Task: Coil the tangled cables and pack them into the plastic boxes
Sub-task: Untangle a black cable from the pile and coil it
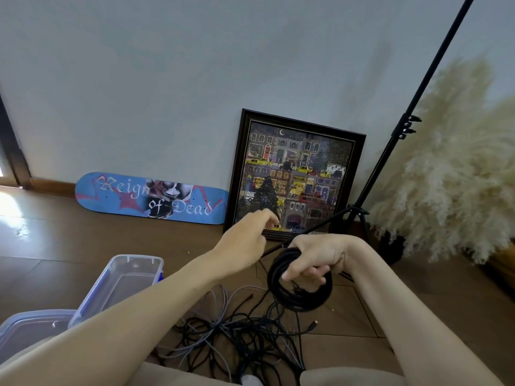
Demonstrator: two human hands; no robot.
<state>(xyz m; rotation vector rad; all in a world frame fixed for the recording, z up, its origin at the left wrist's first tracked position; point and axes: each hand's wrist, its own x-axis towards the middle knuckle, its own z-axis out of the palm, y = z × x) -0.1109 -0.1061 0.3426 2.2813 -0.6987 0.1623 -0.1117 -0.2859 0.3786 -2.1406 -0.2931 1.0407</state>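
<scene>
Head view: right hand [315, 260] grips coil [299, 300]; deck [117, 200] reads "Reign of Dead".

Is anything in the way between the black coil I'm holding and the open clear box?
Yes, your left forearm crosses between the coil and the box. Nothing else visible blocks that path.

Two plastic boxes [111, 285] [28, 330], one coil [301, 300], one skateboard [125, 196], one framed picture [295, 174]
</scene>
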